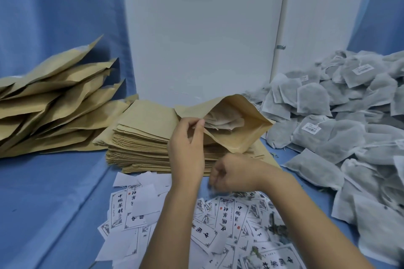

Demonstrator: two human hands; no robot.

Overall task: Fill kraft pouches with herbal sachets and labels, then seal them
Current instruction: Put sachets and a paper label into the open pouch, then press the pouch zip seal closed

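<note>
An open kraft pouch [242, 116] is held up over a stack of flat empty pouches [142, 135], its mouth facing me. Pale sachets [225, 123] show inside it. My left hand [188, 148] pinches the pouch's near lip between thumb and fingers. My right hand [234, 172] hovers lower, just above the scattered paper labels [227, 214], with fingers curled downward; whether it holds a label cannot be seen. A big heap of grey herbal sachets [349, 133] lies to the right.
Filled kraft pouches [50, 102] are piled at the left on the blue cloth [54, 192]. A white panel [203, 33] stands behind the stack. Bits of dried herb lie on the labels at lower right.
</note>
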